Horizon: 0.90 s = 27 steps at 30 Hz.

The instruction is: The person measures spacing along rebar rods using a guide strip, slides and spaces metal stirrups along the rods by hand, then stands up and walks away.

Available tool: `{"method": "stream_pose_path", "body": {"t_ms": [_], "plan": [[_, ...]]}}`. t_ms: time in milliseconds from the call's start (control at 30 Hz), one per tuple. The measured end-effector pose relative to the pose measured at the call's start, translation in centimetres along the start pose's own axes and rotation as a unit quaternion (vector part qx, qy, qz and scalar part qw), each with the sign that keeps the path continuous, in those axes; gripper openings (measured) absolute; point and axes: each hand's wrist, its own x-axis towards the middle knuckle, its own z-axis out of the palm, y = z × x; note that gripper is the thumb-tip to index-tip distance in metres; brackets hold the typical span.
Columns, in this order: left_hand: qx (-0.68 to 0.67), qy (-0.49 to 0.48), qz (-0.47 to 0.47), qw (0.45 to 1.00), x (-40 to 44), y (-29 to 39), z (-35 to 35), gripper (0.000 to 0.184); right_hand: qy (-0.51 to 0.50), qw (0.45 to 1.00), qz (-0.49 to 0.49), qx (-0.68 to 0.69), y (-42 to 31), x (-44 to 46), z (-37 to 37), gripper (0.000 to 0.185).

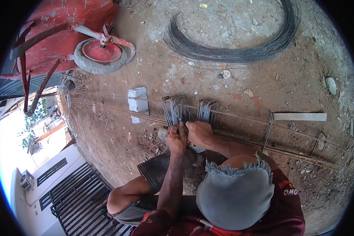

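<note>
Outdoors, daylight. Ground [118, 137]: brown packed dirt, pebble-strewn, greyer along upper stretch. Lower left: pale-walled building [31, 212], 2 dark barred windows [52, 172], 1 wall-mounted air-conditioner unit [26, 179], dark slatted metalwork [80, 196] alongside. Beyond: green foliage [34, 120], sky [6, 137] glaring white.

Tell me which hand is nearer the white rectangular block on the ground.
Left. The left hand is on the side toward the white block; the right hand is beyond the left, farther away.
</note>
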Motion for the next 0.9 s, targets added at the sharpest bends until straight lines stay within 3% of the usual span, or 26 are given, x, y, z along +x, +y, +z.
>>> {"method": "stream_pose_path", "body": {"t_ms": [133,200,233,300,333,400,500,700,900], "plan": [[0.005,0.021,0.033,0.999,0.5,0.3,0.4,0.017,0.003,1.000,-0.002,0.001,-0.3,-0.3,-0.6,0.016],[0.008,-0.091,-0.090,0.992,1.5,0.4,0.0,0.022,0.000,1.000,0.010,0.013,-0.3,-0.1,-0.8,0.016],[0.008,-0.091,-0.089,0.992,2.2,0.5,-0.3,0.022,-0.003,0.999,0.020,0.025,-0.3,0.1,-0.9,0.017],[0.077,-0.232,-0.097,0.965,3.6,0.9,-1.0,0.023,-0.019,0.999,0.038,0.032,0.0,0.6,-1.0,0.018],[0.079,-0.232,-0.096,0.965,3.6,0.0,-0.7,0.023,-0.034,0.997,0.055,0.039,0.1,0.9,-0.9,0.019],[0.136,-0.184,0.220,0.948,3.7,-1.6,-0.1,0.022,-0.045,0.996,0.064,0.045,-0.1,1.0,-1.2,0.019],[0.100,-0.120,0.242,0.958,2.9,-1.5,0.0,0.018,-0.057,0.995,0.064,0.045,-0.4,0.8,-1.6,0.020],[0.011,-0.099,0.097,0.990,1.5,-1.4,0.4,0.023,-0.086,0.993,0.073,0.029,-0.2,1.1,-1.5,0.021],[-0.019,-0.119,0.064,0.991,2.1,-0.8,-0.1,0.027,-0.082,0.990,0.095,0.068,0.2,1.8,-1.4,0.021]]}}
